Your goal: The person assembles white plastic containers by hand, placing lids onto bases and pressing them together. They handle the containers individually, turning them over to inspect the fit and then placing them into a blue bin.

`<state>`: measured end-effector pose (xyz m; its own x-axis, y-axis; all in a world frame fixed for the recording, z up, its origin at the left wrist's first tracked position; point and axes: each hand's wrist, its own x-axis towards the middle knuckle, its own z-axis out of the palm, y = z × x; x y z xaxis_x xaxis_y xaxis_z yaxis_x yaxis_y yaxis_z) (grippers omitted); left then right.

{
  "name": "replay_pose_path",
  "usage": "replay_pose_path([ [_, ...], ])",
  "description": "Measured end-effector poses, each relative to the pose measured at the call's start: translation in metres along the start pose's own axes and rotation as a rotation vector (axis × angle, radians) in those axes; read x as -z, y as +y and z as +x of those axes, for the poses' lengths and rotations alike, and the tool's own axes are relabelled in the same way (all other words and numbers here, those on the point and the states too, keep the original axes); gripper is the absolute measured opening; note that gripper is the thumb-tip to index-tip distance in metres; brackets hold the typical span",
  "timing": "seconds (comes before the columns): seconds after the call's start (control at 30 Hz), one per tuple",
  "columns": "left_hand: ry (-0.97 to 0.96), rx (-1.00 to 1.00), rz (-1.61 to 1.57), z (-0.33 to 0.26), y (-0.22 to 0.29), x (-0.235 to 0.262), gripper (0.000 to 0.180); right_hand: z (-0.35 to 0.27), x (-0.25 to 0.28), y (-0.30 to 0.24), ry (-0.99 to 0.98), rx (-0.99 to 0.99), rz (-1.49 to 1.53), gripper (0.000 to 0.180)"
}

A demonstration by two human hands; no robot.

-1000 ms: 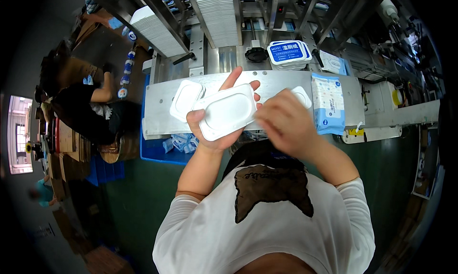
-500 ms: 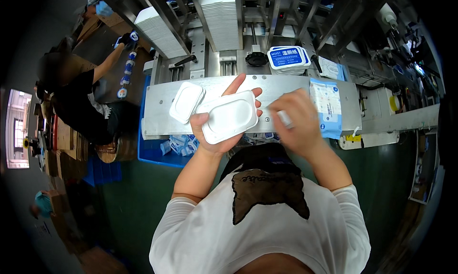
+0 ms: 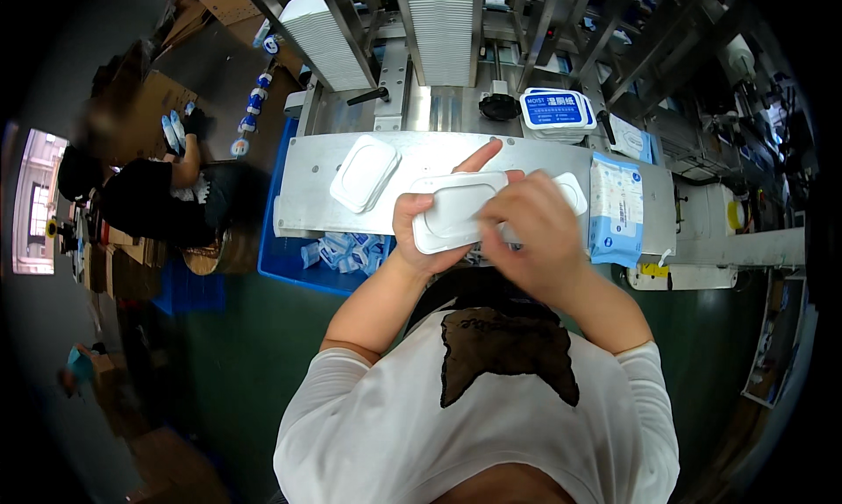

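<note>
My left hand (image 3: 419, 228) holds a white plastic lid (image 3: 456, 207) with rounded corners and a raised rim, thumb on top and fingers beneath. Over the lid's right end is my right hand (image 3: 539, 241), its curled fingers smeared by motion; whether they grip anything does not show. On the metal worktop (image 3: 303, 184), left of the held lid, rests a small stack of similar white lids (image 3: 365, 172). Another white lid-like piece (image 3: 573, 193) lies partly hidden behind my right hand. To the right is a blue and white wipes packet (image 3: 617, 210).
Tall stacks of white lids (image 3: 441, 35) stand between metal rails at the back. Blue-labelled lids (image 3: 557, 111) are piled near a black knob (image 3: 500, 107). Below the worktop's left side, a blue bin (image 3: 274, 263) holds small packets. A co-worker (image 3: 158, 197) sits at the left.
My right hand has moved left onto the end of the held lid. The view has shifted, and the white piece behind my right hand now shows. The co-worker's arm has drawn back.
</note>
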<state>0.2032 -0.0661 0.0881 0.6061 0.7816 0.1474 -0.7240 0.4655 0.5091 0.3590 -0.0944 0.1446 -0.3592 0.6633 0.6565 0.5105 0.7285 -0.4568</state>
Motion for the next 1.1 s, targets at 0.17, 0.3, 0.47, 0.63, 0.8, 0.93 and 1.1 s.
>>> replay_pose_path([
  [0.17,0.002,0.006,0.013,0.001,0.0,-0.002,0.104,0.003,-0.02,-0.009,-0.117,0.053,0.112,0.02],
  [0.3,0.063,0.025,0.061,0.001,0.001,-0.001,0.112,0.01,-0.011,0.0,0.024,0.001,0.092,0.019],
  [0.47,-0.051,0.004,-0.063,0.001,-0.005,0.008,0.115,0.014,0.001,0.001,-0.009,-0.054,0.163,0.017],
  [0.63,-0.007,0.006,-0.263,-0.005,-0.009,0.006,0.106,0.02,-0.008,0.008,0.03,-0.024,0.035,0.017],
  [0.8,-0.1,0.049,-0.34,-0.012,-0.019,0.029,0.091,0.026,-0.019,0.009,0.047,0.035,-0.039,0.018],
  [0.93,-0.05,0.045,-0.181,-0.01,-0.013,0.02,0.086,0.024,-0.004,0.014,0.088,-0.021,-0.075,0.018],
  [1.1,-0.011,0.065,-0.261,-0.009,-0.012,0.023,0.087,0.026,0.003,0.01,0.061,-0.017,0.016,0.017],
])
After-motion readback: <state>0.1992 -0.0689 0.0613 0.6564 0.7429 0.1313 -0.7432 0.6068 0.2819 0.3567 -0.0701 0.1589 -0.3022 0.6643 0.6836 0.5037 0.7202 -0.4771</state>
